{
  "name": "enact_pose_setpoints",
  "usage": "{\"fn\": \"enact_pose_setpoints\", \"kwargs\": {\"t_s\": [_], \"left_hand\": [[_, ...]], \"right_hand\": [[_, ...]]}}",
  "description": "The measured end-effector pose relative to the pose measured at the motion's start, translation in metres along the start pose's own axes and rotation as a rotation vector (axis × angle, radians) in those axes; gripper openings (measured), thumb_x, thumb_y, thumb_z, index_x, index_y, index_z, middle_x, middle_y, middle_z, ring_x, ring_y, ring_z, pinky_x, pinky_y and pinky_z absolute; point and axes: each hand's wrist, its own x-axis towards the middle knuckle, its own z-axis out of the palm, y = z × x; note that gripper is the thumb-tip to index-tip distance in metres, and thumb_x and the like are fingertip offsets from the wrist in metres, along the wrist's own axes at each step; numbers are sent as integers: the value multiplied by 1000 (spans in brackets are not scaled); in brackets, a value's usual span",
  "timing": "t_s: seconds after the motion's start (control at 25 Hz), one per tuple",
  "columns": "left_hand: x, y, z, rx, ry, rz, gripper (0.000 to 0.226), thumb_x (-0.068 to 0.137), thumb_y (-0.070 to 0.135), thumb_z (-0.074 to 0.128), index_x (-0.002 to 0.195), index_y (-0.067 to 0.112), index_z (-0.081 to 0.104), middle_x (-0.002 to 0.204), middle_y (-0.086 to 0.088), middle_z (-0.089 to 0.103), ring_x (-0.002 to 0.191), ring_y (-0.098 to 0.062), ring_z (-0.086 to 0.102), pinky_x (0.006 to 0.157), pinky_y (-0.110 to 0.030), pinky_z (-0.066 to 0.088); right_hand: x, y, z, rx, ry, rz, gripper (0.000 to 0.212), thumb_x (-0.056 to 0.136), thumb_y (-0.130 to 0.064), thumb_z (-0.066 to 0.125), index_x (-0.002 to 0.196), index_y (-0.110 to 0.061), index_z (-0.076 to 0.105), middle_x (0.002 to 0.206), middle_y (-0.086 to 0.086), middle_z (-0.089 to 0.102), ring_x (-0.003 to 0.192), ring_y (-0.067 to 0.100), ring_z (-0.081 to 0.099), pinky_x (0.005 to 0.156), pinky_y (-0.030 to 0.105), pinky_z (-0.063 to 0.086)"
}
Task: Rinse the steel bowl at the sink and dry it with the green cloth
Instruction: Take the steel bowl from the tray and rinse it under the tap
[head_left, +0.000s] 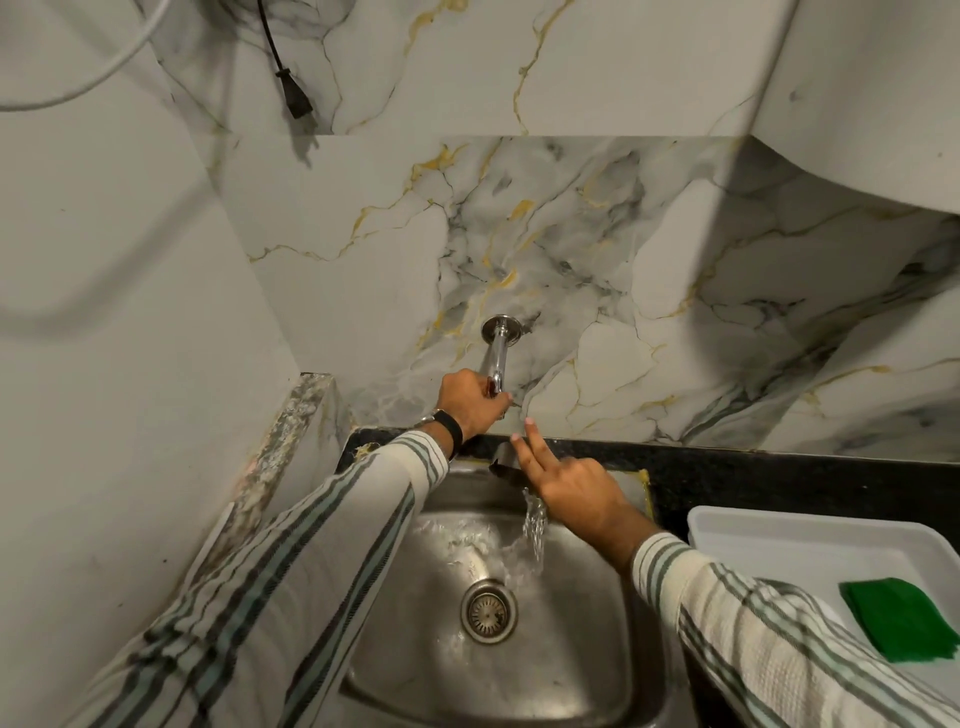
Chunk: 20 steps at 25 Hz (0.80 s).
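Note:
My left hand is closed around the handle of the steel wall tap. My right hand is over the back of the sink, two fingers stretched out and the others curled on the steel bowl. Only a dark shiny edge of the bowl shows left of the hand. A stream of water falls from under that hand into the basin. The folded green cloth lies in a white tray at the right.
The drain sits mid-basin, wet around it. A black counter strip runs behind the sink, below the marble wall. A speckled stone ledge rises at the left. A black plug and white cable hang above.

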Motion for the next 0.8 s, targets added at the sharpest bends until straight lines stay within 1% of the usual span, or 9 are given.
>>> {"fn": "enact_pose_setpoints", "kwargs": {"t_s": [0.08, 0.2, 0.32, 0.4, 0.48, 0.52, 0.64, 0.72, 0.8], "left_hand": [[-2, -2, -8, -68, 4, -48, 37, 89, 37, 79, 66, 9, 68, 64, -7, 73, 69, -27, 70, 68, -30, 59], [-7, -10, -22, -185, 43, -144, 44, 94, 42, 70, 78, 1, 72, 79, -24, 81, 76, -38, 77, 83, -42, 66], [-16, -25, -34, -197, 56, -230, 27, 95, 16, 57, 74, 3, 66, 69, -25, 74, 54, -32, 66, 70, -46, 67], [-25, -37, -41, -138, -70, -308, 21, 96, 5, 53, 86, -2, 70, 70, -19, 70, 47, -26, 60, 53, -37, 60], [-37, -45, -41, -137, -330, -340, 25, 102, 18, 57, 101, -1, 73, 85, -17, 73, 57, -23, 65, 53, -34, 57], [-44, -45, -40, -189, -463, -331, 36, 106, 34, 57, 111, 3, 74, 98, -17, 77, 67, -24, 70, 54, -34, 59], [-64, -40, -27, -466, -659, -279, 51, 102, 57, 57, 126, 14, 70, 117, -11, 78, 95, -31, 81, 62, -34, 66], [-74, -33, -16, -599, -679, -242, 57, 91, 49, 74, 133, 10, 69, 120, -17, 77, 103, -34, 82, 73, -36, 70], [-81, -28, -3, -720, -654, -225, 56, 83, 37, 83, 129, 6, 73, 119, -24, 80, 100, -33, 82, 76, -35, 70]], "right_hand": [[0, 3, -9, -151, 122, -139, 74, 82, -5, 83, 152, -2, 58, 158, 32, 52, 40, 17, 57, 33, 30, 44], [-1, 9, -23, -266, 204, -270, 60, 93, 3, 60, 152, -1, 58, 157, 34, 51, 40, 18, 56, 33, 29, 37], [1, 19, -34, -233, 227, -245, 61, 96, 7, 47, 156, -4, 54, 160, 32, 49, 42, 16, 56, 36, 30, 39], [5, 23, -39, -31, 136, -4, 68, 100, -1, 59, 164, -12, 41, 166, 27, 43, 58, 23, 70, 51, 36, 57], [7, 27, -44, 356, 59, 372, 56, 105, -16, 61, 159, -19, 50, 148, 21, 66, 88, 34, 79, 76, 37, 64], [6, 28, -43, 671, 30, 536, 45, 106, -17, 59, 150, -17, 62, 127, 21, 78, 93, 36, 80, 76, 32, 64], [-7, 33, -43, 1359, -60, 852, 25, 107, -10, 56, 111, -9, 81, 63, 16, 76, 52, 29, 73, 47, 31, 62], [-19, 38, -43, 1485, -128, 926, 23, 107, -10, 58, 105, -11, 80, 70, 17, 74, 44, 21, 68, 43, 32, 62], [-31, 45, -45, 1616, -128, 940, 23, 105, -16, 67, 125, -13, 78, 96, 19, 78, 50, 19, 70, 48, 30, 63]]}}
